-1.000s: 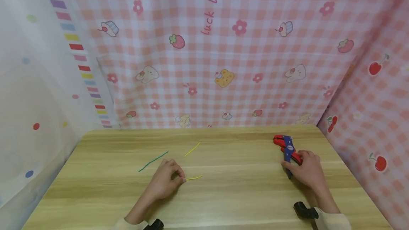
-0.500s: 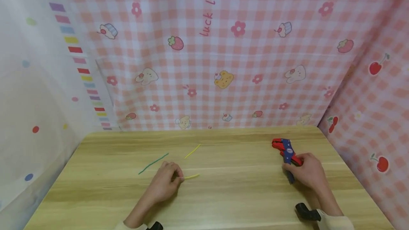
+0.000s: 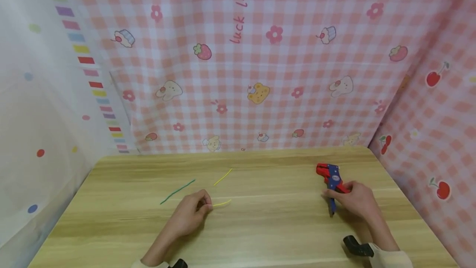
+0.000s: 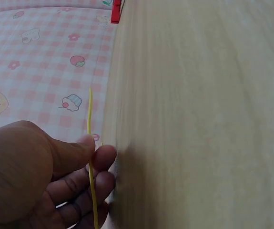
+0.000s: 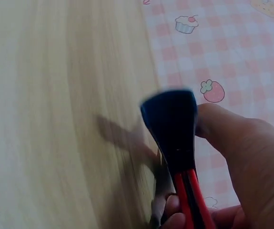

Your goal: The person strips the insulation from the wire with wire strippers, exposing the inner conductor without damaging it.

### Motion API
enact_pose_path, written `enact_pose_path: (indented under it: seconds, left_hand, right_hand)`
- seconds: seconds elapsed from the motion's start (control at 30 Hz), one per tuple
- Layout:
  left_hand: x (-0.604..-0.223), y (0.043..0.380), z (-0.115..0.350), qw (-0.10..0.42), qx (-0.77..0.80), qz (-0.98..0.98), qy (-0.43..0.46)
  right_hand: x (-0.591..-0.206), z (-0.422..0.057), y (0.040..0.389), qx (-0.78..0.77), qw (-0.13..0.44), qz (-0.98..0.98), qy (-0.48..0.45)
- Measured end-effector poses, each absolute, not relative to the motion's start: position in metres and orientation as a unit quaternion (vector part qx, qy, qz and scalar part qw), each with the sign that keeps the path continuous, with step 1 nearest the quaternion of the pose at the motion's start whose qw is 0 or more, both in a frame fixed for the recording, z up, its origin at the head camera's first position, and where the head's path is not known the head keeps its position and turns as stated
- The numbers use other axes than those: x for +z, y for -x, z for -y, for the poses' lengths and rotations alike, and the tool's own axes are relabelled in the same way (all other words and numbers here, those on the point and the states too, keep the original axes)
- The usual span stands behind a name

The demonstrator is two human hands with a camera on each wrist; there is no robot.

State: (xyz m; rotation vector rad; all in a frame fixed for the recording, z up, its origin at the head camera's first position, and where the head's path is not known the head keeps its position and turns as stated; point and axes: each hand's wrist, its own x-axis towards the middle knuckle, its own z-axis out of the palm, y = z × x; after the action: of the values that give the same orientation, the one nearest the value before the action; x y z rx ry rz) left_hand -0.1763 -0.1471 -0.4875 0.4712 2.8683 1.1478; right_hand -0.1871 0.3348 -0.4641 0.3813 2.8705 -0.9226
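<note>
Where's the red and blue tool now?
In the head view, the tool is at right, gripped by the right hand over the table, well right of the loose yellow wire.

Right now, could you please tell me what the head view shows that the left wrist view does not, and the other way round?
Only head: the green wire, the right hand and the full length of the loose yellow wire.

Only left wrist: the pinched yellow wire running back past the thumb, across the curled fingers.

Both: the left hand, the wire's front stretch, the table and the pink checked cloth.

Unsure: whether the left wrist view's red piece belongs to the tool.
</note>
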Motion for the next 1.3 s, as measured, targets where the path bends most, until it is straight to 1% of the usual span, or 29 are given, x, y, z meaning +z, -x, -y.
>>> enact_pose_path:
  seconds: [0.3,0.5,0.8,1.1,1.3]
  left_hand:
    - [-0.487,0.178,0.15,0.01,0.397,-0.899,-0.186]
    - [-0.486,0.178,0.151,0.02,0.41,-0.892,-0.188]
    - [-0.485,0.178,0.151,0.027,0.426,-0.883,-0.192]
    - [-0.485,0.178,0.151,0.03,0.425,-0.888,-0.174]
    - [-0.483,0.178,0.151,0.022,0.421,-0.893,-0.156]
  right_hand:
    - [-0.466,-0.333,0.187,-0.343,0.071,-0.926,-0.144]
    - [-0.466,-0.334,0.186,-0.382,0.091,-0.906,-0.155]
    - [-0.469,-0.333,0.187,-0.43,0.085,-0.883,-0.165]
    - [-0.468,-0.322,0.186,-0.454,0.07,-0.879,-0.126]
    - [-0.465,-0.314,0.188,-0.473,0.074,-0.874,-0.085]
